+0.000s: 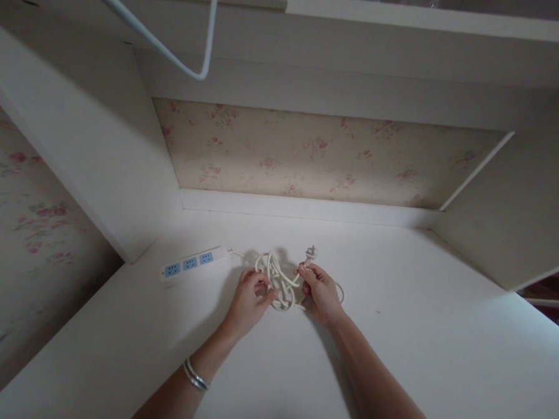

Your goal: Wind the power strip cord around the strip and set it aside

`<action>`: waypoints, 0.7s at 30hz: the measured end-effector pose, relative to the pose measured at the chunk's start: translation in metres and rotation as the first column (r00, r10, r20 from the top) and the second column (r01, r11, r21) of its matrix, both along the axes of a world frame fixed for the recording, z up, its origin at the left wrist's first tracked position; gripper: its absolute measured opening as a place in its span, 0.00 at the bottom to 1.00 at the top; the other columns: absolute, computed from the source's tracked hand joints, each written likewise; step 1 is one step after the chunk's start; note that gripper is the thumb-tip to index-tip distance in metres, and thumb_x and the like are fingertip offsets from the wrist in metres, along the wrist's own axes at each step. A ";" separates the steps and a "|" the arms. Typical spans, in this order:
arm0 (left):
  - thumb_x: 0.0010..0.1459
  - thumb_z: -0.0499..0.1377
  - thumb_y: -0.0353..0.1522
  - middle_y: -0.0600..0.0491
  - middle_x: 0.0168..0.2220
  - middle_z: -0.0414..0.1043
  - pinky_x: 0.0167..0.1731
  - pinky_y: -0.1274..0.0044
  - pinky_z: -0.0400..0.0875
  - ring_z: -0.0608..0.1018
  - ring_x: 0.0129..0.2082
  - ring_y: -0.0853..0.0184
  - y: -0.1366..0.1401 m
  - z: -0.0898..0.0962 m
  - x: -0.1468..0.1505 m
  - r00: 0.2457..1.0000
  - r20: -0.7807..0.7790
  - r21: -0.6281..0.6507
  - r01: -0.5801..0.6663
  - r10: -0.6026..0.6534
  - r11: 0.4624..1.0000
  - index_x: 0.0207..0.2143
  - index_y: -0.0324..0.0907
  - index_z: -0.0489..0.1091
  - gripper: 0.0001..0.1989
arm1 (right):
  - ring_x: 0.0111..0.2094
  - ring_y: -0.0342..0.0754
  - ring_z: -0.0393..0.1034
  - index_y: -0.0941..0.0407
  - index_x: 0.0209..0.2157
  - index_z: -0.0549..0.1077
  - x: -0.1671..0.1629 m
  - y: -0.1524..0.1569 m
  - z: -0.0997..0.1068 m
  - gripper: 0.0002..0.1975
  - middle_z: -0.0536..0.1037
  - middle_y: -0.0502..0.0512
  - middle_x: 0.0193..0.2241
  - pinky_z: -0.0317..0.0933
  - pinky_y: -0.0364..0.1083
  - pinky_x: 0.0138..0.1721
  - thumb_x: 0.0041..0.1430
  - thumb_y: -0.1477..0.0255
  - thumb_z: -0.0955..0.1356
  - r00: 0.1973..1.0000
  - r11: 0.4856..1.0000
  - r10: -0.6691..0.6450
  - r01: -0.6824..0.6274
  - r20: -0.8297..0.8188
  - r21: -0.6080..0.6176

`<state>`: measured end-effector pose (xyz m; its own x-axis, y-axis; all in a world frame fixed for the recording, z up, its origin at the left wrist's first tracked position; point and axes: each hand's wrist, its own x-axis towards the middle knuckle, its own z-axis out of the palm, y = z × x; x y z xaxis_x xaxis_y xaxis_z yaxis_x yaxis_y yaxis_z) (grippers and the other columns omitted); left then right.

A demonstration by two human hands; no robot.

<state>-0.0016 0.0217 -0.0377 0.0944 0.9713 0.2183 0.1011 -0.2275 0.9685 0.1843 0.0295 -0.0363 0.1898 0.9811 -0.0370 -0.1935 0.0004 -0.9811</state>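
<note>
A white power strip (194, 264) with blue socket faces lies on the desk to the left of my hands. Its white cord (287, 300) runs from the strip's right end into a loose, tangled bundle between my two hands. My left hand (251, 298) grips loops at the bundle's left side, fingers curled and thumb against the cord. Pinched in my right hand (320, 288) is the cord just below the plug (311, 253), whose prongs point up and away from me. One loop of cord shows past the right side of my right hand.
The white desk top (408, 340) spreads around the hands. A side panel (92, 132) stands at left, another (518, 209) at right, with flowered wallpaper (323, 151) behind. Overhead are a shelf (414, 18) and a hanging pale-blue bent rod or tube (173, 55).
</note>
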 end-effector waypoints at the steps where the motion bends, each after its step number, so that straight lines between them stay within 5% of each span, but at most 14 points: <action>1: 0.46 0.66 0.35 0.47 0.43 0.63 0.44 0.71 0.72 0.73 0.41 0.63 0.000 -0.001 0.000 0.999 -0.032 0.018 -0.002 0.002 1.000 0.30 0.40 0.73 0.09 | 0.16 0.38 0.54 0.57 0.29 0.75 -0.001 0.000 0.000 0.16 0.63 0.45 0.13 0.47 0.39 0.18 0.50 0.56 0.72 1.000 1.000 0.009 -0.009 0.027 0.002; 7: 0.49 0.64 0.37 0.47 0.49 0.58 0.44 0.68 0.72 0.71 0.43 0.61 -0.006 -0.005 0.000 0.950 -0.305 0.129 -0.033 0.072 0.991 0.42 0.49 0.76 0.15 | 0.15 0.38 0.58 0.58 0.26 0.74 -0.005 0.002 -0.004 0.22 0.73 0.51 0.18 0.50 0.39 0.16 0.51 0.50 0.68 0.990 0.998 0.047 -0.041 0.134 -0.048; 10: 0.50 0.64 0.39 0.48 0.45 0.59 0.48 0.66 0.67 0.70 0.43 0.59 -0.010 -0.002 0.001 0.878 -0.444 0.223 -0.085 0.179 0.971 0.41 0.51 0.77 0.14 | 0.15 0.38 0.60 0.57 0.27 0.75 -0.006 0.003 -0.007 0.22 0.75 0.52 0.20 0.52 0.38 0.17 0.51 0.50 0.68 0.985 0.998 0.058 -0.053 0.164 -0.037; 16: 0.55 0.59 0.42 0.49 0.38 0.60 0.37 0.72 0.66 0.70 0.38 0.60 -0.014 0.009 -0.005 0.776 -0.589 0.238 -0.099 0.225 0.966 0.36 0.52 0.78 0.10 | 0.28 0.43 0.70 0.55 0.42 0.77 -0.006 -0.004 0.001 0.20 0.79 0.57 0.37 0.63 0.42 0.30 0.51 0.57 0.71 0.971 0.970 0.237 -0.236 0.007 -0.048; 21: 0.55 0.58 0.44 0.48 0.36 0.65 0.31 0.73 0.62 0.71 0.28 0.63 -0.013 0.005 -0.011 0.779 -0.585 0.207 -0.126 0.226 0.970 0.36 0.52 0.78 0.12 | 0.46 0.49 0.70 0.43 0.60 0.58 -0.009 -0.016 0.010 0.44 0.67 0.56 0.56 0.65 0.49 0.44 0.42 0.73 0.77 0.897 0.898 0.438 -0.434 -0.056 0.075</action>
